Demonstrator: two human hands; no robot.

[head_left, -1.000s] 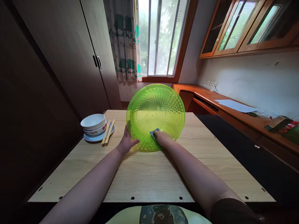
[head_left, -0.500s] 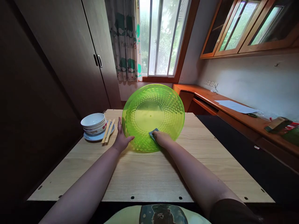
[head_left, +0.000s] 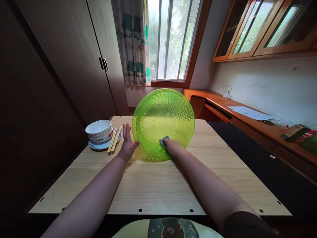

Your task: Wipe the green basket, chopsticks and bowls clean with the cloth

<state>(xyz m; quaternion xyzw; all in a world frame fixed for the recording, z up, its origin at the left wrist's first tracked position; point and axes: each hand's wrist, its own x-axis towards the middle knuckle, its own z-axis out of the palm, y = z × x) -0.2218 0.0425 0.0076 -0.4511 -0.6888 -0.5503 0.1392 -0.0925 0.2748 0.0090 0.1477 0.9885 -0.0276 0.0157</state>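
Observation:
A translucent green plastic basin [head_left: 158, 122] stands tilted up on its edge on the wooden table, its inside facing me. My right hand [head_left: 173, 146] is closed on a small blue-grey cloth [head_left: 163, 140] and presses it against the lower inner wall of the basin. Beside the left rim is my left hand [head_left: 127, 145], fingers raised and spread, holding nothing. Its thumb tip overlaps the basin's edge; whether it touches cannot be made out.
On the table's [head_left: 148, 188] left side, stacked white bowls [head_left: 99, 128] sit on a blue plate [head_left: 99, 145], with chopsticks [head_left: 114, 139] leaning over its rim. A dark wardrobe [head_left: 74, 66] stands left. A reddish desk [head_left: 223, 102] with papers [head_left: 250, 113] runs along the right.
My left hand has let go of the basin's left rim and opened slightly away to the left. The basin has turned a little, and the right hand with the cloth has shifted slightly right.

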